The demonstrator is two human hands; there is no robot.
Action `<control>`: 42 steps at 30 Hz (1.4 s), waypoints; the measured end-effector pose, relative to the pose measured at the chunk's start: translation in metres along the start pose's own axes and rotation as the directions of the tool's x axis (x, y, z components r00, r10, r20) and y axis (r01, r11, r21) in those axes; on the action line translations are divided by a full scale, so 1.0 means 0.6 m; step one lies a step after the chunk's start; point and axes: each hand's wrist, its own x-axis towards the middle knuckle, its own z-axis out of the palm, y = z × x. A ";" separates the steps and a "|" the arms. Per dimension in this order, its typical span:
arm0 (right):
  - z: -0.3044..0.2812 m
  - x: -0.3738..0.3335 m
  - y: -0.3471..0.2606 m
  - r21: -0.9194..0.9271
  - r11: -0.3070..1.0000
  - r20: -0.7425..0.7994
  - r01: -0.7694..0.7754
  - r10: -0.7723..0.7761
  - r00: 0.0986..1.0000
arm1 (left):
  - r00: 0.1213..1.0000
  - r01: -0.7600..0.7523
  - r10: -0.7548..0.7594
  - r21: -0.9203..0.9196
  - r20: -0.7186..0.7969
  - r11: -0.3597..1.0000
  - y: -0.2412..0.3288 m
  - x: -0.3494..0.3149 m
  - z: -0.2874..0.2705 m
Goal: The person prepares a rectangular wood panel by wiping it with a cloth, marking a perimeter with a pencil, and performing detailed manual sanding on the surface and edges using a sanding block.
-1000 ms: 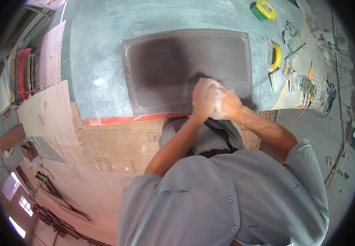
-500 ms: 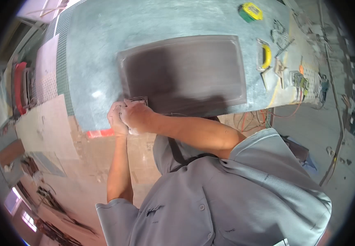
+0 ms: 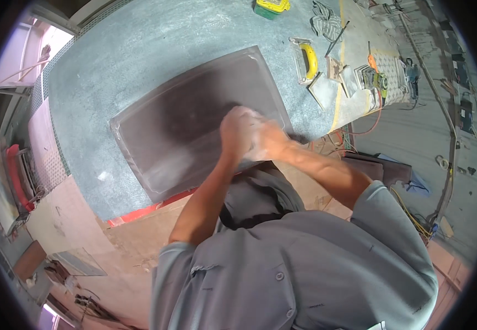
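My left hand point(image 3: 235, 129) and my right hand point(image 3: 270, 138) are pressed together above the right half of a dark grey-brown rectangular panel point(image 3: 186, 146). Both are dusted white and smeared by motion, with their fingers curled inward. Whatever sits beneath them is hidden now; half a second ago a small dark flat block showed at their fingertips. The panel lies flat on a dusty blue-green tabletop point(image 3: 161, 55), near its front edge. Pale lines run along the panel's edges, and my shadow darkens its middle.
A yellow-handled tool point(image 3: 308, 61) lies right of the panel, beside pale flat pieces point(image 3: 324, 91) and a striped cloth point(image 3: 326, 22). A yellow-and-green box point(image 3: 271, 7) stands at the far edge. A red hose point(image 3: 362, 132) hangs off the right end. Red material point(image 3: 139, 214) shows along the front edge.
My hands have moved together from the panel's near-left corner to its right half. The view has turned, so the table and panel appear tilted and shifted left.
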 end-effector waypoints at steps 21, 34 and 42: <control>0.081 0.178 -0.178 -0.063 0.957 0.152 0.285 -0.273 0.950 | 0.891 0.227 -0.313 -0.274 -0.327 0.934 -0.037 -0.067 -0.228; 0.239 0.325 -0.462 0.194 0.887 0.327 0.419 -0.461 0.825 | 0.771 0.255 -0.363 -0.269 -0.523 0.929 -0.114 -0.213 -0.554; 0.106 0.264 -0.255 0.178 0.955 0.162 0.236 -0.265 0.951 | 0.928 -0.068 0.125 0.171 -0.350 0.983 -0.085 -0.054 -0.355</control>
